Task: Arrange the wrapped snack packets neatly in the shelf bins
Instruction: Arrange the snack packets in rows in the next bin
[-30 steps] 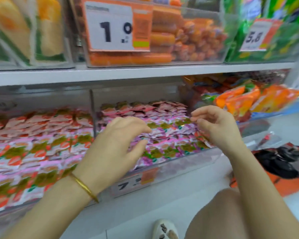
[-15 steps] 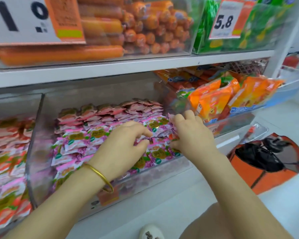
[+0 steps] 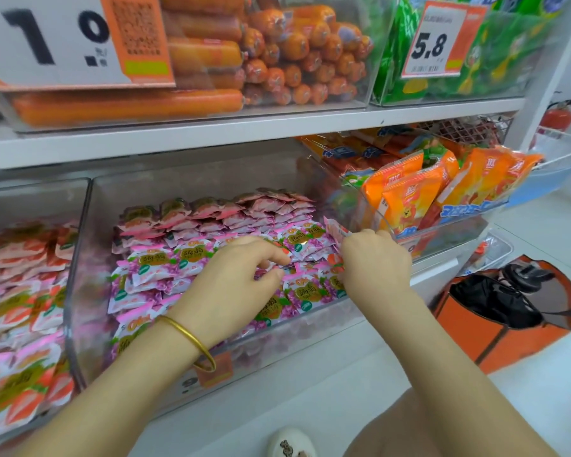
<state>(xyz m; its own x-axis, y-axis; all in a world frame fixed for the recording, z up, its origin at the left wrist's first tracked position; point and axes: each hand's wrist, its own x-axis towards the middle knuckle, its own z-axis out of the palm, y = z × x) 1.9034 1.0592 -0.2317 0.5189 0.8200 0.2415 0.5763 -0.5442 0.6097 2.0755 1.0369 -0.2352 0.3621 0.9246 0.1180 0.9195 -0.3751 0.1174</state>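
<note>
Both hands have dropped into the front right part of the clear bin (image 3: 294,344), where pink and purple packets (image 3: 165,262) lie flat in overlapping rows with their long sides running left to right. The right hand (image 3: 374,263), nearer the bin's right wall, pinches a red-and-white packet (image 3: 335,229) that stands on edge just left of its fingers. The left hand (image 3: 238,285) curls its fingers down onto the rows beside it, and I cannot tell whether it grips one, as its fingertips are hidden.
</note>
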